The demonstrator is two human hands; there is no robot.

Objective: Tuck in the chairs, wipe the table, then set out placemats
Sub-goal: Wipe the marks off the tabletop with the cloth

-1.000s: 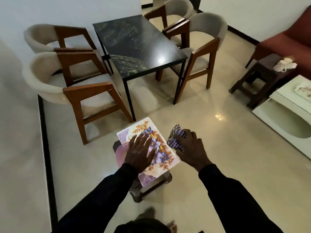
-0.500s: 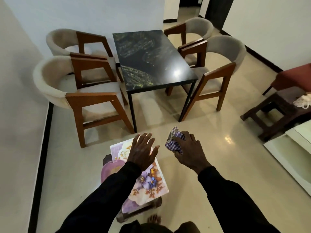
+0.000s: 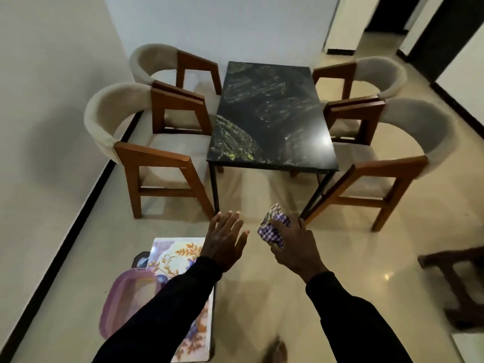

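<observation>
The black, gold-veined rectangular stone table (image 3: 269,113) stood bare, with no mat on it. I could not tell from its glossy top whether it had been wiped. All four wooden armchairs with curved beige upholstered backs looked untucked. The near left chair (image 3: 146,153) and the near right chair (image 3: 392,163) stood angled beside the table's front corners with their seats in plain view, and the two far chairs sat close beside the long edges. By my reading, all three steps were left to do.

The purple-and-white checked cloth (image 3: 272,229) was bunched in the curled fingers of the right hand (image 3: 293,247), well short of the table's near edge. The left hand (image 3: 225,242) was beside it with fingers spread, holding nothing. It hovered just past the stack of floral printed placemats (image 3: 172,258), which lay low at the person's left under the dark sleeve, with a purple oval mat (image 3: 125,297) among them.
</observation>
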